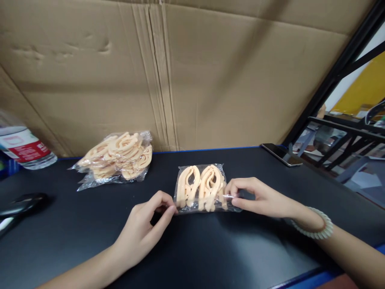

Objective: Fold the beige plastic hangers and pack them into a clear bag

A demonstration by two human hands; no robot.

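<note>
A clear plastic bag (201,188) with peach-coloured looped pieces inside lies flat on the black table in front of me. My left hand (147,224) pinches the bag's near left corner between thumb and fingers. At the opposite side, my right hand (255,196) grips the right edge of the same bag, with a beaded bracelet on that wrist. What the peach pieces are made of I cannot tell. Farther left rests a heap of similar clear bags (120,154) holding more of these pieces.
A large water bottle (27,148) stands at the far left, with a black computer mouse (25,202) nearer me. A phone (281,154) lies at the back right. Behind the black table (192,245) rises a cardboard wall (228,76); a black metal frame (333,76) borders the right.
</note>
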